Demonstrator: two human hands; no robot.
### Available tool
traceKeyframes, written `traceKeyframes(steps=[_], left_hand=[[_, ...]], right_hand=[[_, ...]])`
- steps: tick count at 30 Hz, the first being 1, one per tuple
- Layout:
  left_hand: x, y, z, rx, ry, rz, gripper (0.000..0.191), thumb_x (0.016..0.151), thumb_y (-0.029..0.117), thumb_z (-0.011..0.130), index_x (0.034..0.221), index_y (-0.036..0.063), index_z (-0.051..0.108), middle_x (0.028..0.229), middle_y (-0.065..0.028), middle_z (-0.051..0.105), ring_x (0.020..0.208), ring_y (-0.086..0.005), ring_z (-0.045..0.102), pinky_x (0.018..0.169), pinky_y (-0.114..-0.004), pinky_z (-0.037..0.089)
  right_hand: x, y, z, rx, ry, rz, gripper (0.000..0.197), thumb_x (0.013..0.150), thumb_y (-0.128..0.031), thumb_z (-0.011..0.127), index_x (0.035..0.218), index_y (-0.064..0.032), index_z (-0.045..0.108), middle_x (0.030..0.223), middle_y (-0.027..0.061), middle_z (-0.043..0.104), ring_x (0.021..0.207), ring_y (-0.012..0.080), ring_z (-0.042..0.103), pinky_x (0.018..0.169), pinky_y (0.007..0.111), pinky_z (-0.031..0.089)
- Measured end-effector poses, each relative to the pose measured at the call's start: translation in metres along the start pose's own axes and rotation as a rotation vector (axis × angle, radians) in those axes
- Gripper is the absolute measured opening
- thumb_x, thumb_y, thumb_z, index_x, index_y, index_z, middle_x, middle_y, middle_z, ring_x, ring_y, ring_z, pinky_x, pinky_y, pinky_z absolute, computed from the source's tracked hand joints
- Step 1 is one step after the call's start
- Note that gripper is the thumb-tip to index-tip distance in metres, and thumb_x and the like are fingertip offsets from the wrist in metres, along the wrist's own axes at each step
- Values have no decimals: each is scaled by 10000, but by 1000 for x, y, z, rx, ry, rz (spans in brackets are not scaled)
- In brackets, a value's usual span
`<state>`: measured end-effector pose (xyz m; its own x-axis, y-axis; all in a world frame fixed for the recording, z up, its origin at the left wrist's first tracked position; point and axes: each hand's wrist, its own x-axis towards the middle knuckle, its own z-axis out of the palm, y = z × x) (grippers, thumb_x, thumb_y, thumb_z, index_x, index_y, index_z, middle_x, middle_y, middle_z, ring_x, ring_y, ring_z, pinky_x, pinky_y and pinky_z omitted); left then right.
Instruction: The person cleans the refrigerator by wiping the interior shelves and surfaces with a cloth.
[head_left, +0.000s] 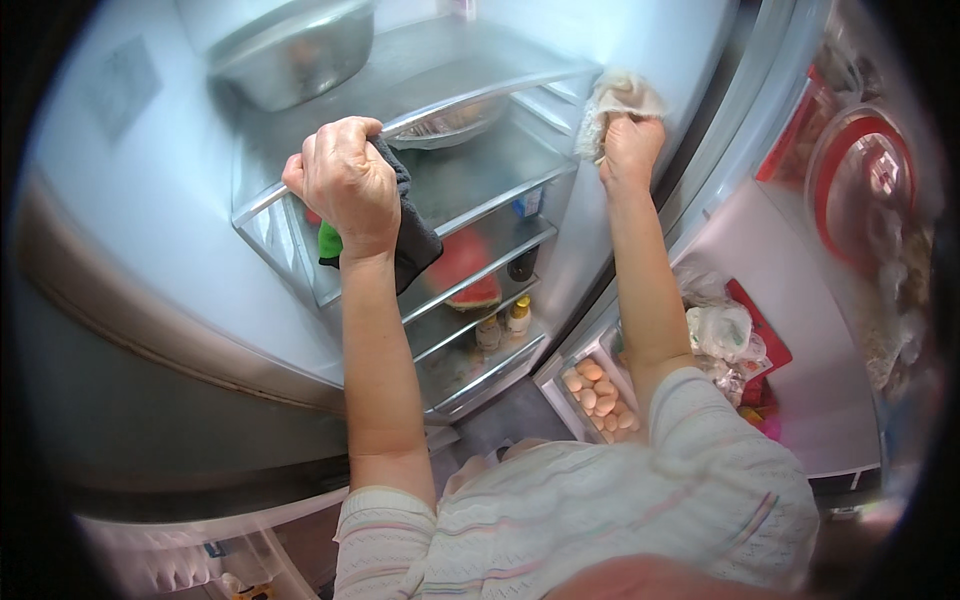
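Note:
My left hand (349, 184) is closed around a dark grey cloth (412, 232) with a green part (328, 241), at the front edge of a glass refrigerator shelf (480, 94). With my right hand (631, 150) I grip a cream-white cloth (619, 97) against the refrigerator's inner right side wall (675, 45), beside the shelf's right end. A large metal bowl (307, 56) rests on that shelf, at the upper left. Part of the grey cloth is hidden behind my left hand.
Lower shelves hold a cut watermelon piece (476, 289), small bottles (519, 315) and a blue-and-white box (527, 202). Eggs (600, 397) sit in a door bin at the lower right. The open right door carries bagged items (724, 330) and a red-rimmed container (862, 187).

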<state>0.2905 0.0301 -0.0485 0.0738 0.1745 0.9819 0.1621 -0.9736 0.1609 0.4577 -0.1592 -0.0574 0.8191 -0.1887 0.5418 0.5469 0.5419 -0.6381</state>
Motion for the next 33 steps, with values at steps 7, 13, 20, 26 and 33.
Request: traceKeyframes(steps=[7,13,20,26,33], left_hand=[[2,3,-6,-56,-9,-19,196,720,-14,516,701,153,618,730,48,603,732,-123,547,756,-286,302],[3,12,-5,-98,-32,-67,193,731,-5,509,691,149,620,714,44,598,735,-129,545,772,-288,302],[3,8,-4,-129,-36,-98,213,724,-20,493,690,145,623,728,43,602,753,-134,547,795,-300,300],[9,14,-12,-389,137,-165,267,641,-106,441,723,67,626,808,-48,615,798,-179,572,787,-300,394],[-21,65,-13,-993,-1156,-573,296,806,63,600,1084,-17,541,784,-41,618,648,-75,547,612,-199,438]], right_hand=[[82,-10,94,-898,-556,123,153,754,-149,530,789,-95,669,905,115,651,785,240,634,701,347,481],[105,20,98,-1973,-864,-352,230,776,-162,520,944,-57,637,1001,138,627,932,286,604,781,392,485],[82,-52,67,-1906,-777,110,184,745,-137,544,853,-31,648,947,132,639,813,280,625,715,379,506],[-11,-32,-27,-1177,-883,320,196,712,-8,560,877,-48,657,814,67,651,695,163,605,645,272,494],[-62,-53,-38,-187,-608,662,210,745,11,597,947,-37,628,845,14,633,714,88,584,636,241,483]])
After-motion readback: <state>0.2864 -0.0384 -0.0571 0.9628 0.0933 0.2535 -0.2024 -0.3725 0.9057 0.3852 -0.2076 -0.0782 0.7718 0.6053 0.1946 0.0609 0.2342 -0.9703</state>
